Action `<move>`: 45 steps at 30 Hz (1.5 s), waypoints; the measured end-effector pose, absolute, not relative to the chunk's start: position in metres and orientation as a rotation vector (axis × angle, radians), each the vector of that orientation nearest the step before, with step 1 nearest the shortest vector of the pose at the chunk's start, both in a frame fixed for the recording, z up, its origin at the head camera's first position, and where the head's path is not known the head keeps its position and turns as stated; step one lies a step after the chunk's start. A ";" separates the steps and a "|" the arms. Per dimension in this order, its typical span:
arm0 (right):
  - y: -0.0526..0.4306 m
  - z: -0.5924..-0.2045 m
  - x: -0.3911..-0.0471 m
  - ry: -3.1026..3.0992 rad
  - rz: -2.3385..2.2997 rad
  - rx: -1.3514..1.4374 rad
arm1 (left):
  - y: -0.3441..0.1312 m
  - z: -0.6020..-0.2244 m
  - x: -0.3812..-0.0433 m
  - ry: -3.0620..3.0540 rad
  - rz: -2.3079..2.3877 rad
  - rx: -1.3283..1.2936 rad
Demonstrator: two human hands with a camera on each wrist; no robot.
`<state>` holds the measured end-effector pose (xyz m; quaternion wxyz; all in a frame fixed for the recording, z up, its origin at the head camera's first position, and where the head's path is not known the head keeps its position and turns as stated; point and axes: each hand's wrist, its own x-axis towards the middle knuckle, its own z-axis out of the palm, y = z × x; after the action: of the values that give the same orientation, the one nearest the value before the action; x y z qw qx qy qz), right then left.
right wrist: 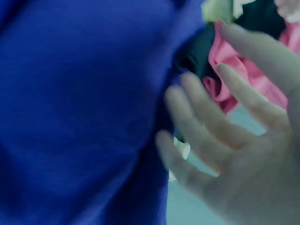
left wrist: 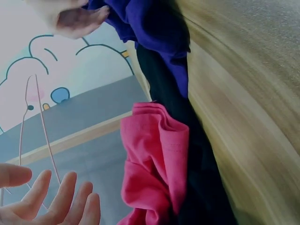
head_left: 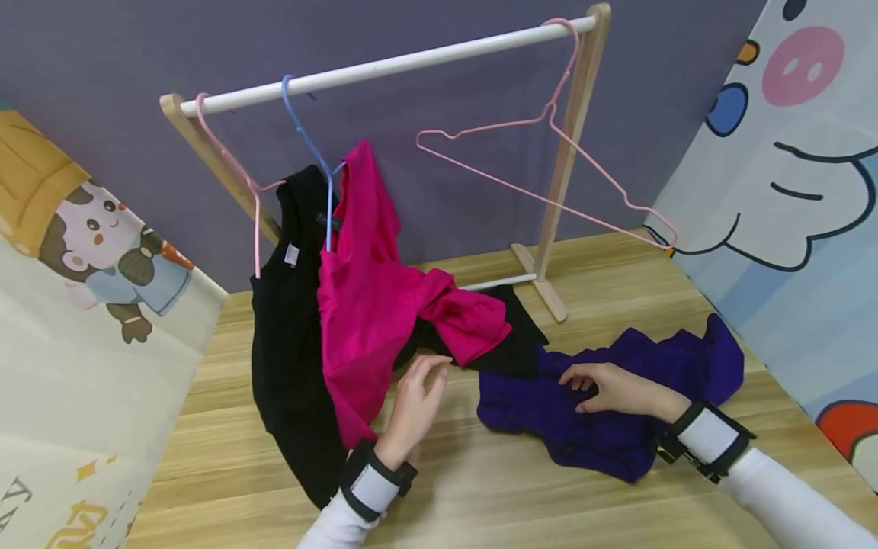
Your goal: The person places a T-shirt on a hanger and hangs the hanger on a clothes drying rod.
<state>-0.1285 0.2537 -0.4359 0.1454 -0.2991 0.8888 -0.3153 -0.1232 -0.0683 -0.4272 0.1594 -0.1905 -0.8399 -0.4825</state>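
Observation:
A dark purple garment (head_left: 604,412) lies crumpled on the wooden table at the right. Over it is my right hand (head_left: 620,389), fingers loosely bent and apart from the thumb; the right wrist view shows those fingers (right wrist: 201,126) spread beside the purple cloth, gripping nothing. My left hand (head_left: 414,400) hovers near a bright pink garment (head_left: 363,305), its fingers relaxed with nothing between them. That pink garment hangs from a blue hanger (head_left: 329,206), one part spilling over a black cloth (head_left: 524,328) on the table. A black sleeveless garment (head_left: 288,343) hangs on a pink hanger (head_left: 257,221) at the left.
A clothes rack with a white rail (head_left: 411,62) and wooden legs (head_left: 565,152) stands at the back. From its right end hangs a bare pink hanger (head_left: 507,183). Cartoon-printed panels (head_left: 775,175) flank the table (head_left: 473,488) on both sides.

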 end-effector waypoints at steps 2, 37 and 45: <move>0.251 -0.441 -0.123 2.574 -0.807 -0.867 | -0.069 -0.428 -0.124 -2.422 -1.366 -0.555; 0.223 -0.404 -0.139 2.428 -1.073 -0.965 | -0.064 -0.423 -0.123 -2.570 -1.392 -0.869; 0.213 -0.386 -0.147 2.370 -1.102 -1.172 | -0.054 -0.407 -0.130 -2.427 -1.319 -1.038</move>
<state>-0.1465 0.2129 -0.3860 0.1384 -0.4052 0.8195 -0.3809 -0.1303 -0.0539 -0.4075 0.0955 -0.3503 -0.8187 -0.4449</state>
